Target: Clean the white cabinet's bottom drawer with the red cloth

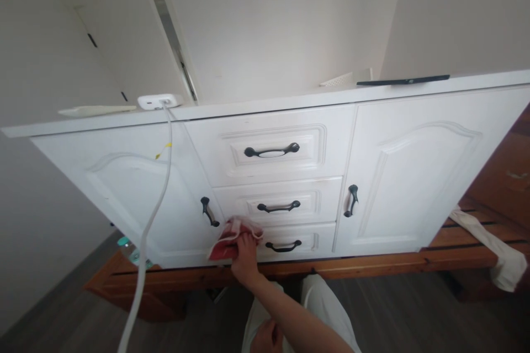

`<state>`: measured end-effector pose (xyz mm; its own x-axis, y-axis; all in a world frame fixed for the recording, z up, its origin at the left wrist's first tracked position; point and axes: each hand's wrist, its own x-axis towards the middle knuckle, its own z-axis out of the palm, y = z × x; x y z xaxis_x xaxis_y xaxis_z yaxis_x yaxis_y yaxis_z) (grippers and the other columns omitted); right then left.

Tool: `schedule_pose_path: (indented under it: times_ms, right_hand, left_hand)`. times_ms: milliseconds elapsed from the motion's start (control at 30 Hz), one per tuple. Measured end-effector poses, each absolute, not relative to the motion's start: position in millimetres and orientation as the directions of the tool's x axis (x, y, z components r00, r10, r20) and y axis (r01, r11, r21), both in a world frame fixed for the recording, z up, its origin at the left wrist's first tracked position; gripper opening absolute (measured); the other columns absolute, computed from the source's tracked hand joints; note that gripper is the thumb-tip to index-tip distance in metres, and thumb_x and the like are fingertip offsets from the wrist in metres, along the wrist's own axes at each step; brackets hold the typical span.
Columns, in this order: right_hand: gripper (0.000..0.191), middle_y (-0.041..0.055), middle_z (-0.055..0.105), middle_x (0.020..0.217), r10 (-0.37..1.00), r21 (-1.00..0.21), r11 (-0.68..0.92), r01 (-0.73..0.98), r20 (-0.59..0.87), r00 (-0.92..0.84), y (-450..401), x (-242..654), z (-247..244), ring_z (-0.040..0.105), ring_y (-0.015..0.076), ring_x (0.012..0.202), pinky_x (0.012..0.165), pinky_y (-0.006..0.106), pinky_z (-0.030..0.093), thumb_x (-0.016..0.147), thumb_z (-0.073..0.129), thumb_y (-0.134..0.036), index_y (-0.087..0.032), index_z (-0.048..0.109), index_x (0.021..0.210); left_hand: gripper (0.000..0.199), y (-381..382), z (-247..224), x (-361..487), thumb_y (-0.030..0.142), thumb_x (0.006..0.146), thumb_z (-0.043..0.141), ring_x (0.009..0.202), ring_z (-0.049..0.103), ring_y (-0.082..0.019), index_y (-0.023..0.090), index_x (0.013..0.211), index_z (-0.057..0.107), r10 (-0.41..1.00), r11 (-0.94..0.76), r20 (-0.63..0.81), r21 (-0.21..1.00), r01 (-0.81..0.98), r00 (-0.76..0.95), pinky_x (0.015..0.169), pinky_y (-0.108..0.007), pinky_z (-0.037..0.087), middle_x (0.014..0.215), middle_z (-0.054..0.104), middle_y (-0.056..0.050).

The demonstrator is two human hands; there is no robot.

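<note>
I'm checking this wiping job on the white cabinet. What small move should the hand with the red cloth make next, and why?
Probably slide the red cloth rightward along the bottom drawer. The right hand presses it at that drawer's left end, beside the left door, and the drawer face right of its black handle lies beyond the cloth. The left hand rests low by the knee.

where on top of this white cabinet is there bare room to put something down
The cabinet top shows a bare strip between the white power strip and the flat white item near the dark tablet. The left end is crowded: a pale flat object, the power strip and its cable. Lower down, the right hand presses a red cloth on the bottom drawer.
</note>
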<state>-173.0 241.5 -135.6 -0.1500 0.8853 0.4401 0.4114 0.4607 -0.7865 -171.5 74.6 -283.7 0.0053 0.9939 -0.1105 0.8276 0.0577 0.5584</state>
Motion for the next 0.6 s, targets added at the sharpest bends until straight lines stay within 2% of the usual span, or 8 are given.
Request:
schedule_pose_path:
  times_ms: [67, 133, 233, 333, 433, 600]
  right_hand:
    - [0.046, 0.0157, 0.063, 0.124, 0.862, -0.671, 0.505, 0.542, 0.363, -0.354, 240.2, -172.8, -154.4, 0.053, 0.0349, 0.12, 0.107, 0.053, 0.035, 0.064, 0.058, -0.004, -0.017, 0.061, 0.108]
    - [0.048, 0.0151, 0.064, 0.129, 0.849, -0.603, 0.52, 0.605, 0.288, -0.442, 237.5, -163.9, -173.5, 0.053, 0.035, 0.123, 0.109, 0.054, 0.032, 0.065, 0.059, -0.005, -0.018, 0.063, 0.112]
    - [0.051, 0.0153, 0.066, 0.13, 0.87, -0.547, 0.478, 0.687, 0.185, -0.458, 231.5, -137.8, -196.9, 0.054, 0.0349, 0.125, 0.11, 0.054, 0.031, 0.07, 0.057, -0.005, -0.019, 0.065, 0.118]
    - [0.049, 0.0196, 0.069, 0.126, 0.878, -0.509, 0.451, 0.733, 0.108, -0.466, 224.7, -100.4, -209.7, 0.056, 0.0357, 0.124, 0.111, 0.053, 0.03, 0.077, 0.054, -0.008, -0.014, 0.067, 0.124]
    - [0.048, 0.0204, 0.068, 0.129, 0.889, -0.454, 0.438, 0.776, 0.095, -0.447, 219.0, -54.1, -213.2, 0.055, 0.0356, 0.126, 0.111, 0.052, 0.028, 0.083, 0.05, -0.008, -0.014, 0.069, 0.127]
    - [0.052, 0.0187, 0.068, 0.131, 0.908, -0.379, 0.411, 0.829, 0.09, -0.409, 212.9, 33.0, -212.4, 0.056, 0.0353, 0.122, 0.105, 0.049, 0.031, 0.081, 0.05, -0.004, -0.017, 0.07, 0.127]
  left_hand:
    - [0.037, 75.7, -285.5, -172.3, 0.019, 0.088, 0.049, 0.106, 0.074, -0.026, 0.026, 0.11, 0.078, 0.993, 0.069, -0.115, 0.553, 0.83, -0.005, 0.092, -0.034, 0.057, 0.112, 0.079, -0.008]
    - [0.037, 77.4, -289.0, -173.5, 0.021, 0.091, 0.047, 0.105, 0.074, -0.025, 0.025, 0.111, 0.078, 0.991, 0.044, -0.127, 0.561, 0.826, 0.034, 0.093, -0.034, 0.057, 0.111, 0.079, -0.009]
    - [0.038, 78.4, -294.5, -174.6, 0.026, 0.095, 0.041, 0.1, 0.074, -0.026, 0.024, 0.104, 0.078, 0.988, 0.007, -0.132, 0.564, 0.826, 0.081, 0.09, -0.034, 0.056, 0.103, 0.079, -0.012]
    - [0.039, 76.1, -295.5, -172.6, 0.028, 0.098, 0.038, 0.095, 0.074, -0.024, 0.023, 0.099, 0.077, 0.995, 0.01, -0.084, 0.557, 0.831, 0.044, 0.087, -0.034, 0.055, 0.098, 0.078, -0.011]
    - [0.039, 73.6, -292.4, -168.0, 0.027, 0.098, 0.037, 0.091, 0.073, -0.023, 0.022, 0.094, 0.075, 0.997, 0.012, -0.073, 0.548, 0.836, 0.034, 0.084, -0.033, 0.053, 0.094, 0.077, -0.011]
    - [0.04, 73.0, -292.4, -162.5, 0.031, 0.098, 0.035, 0.09, 0.071, -0.023, 0.023, 0.091, 0.074, 0.997, 0.025, -0.073, 0.54, 0.841, 0.017, 0.084, -0.032, 0.051, 0.092, 0.076, -0.01]
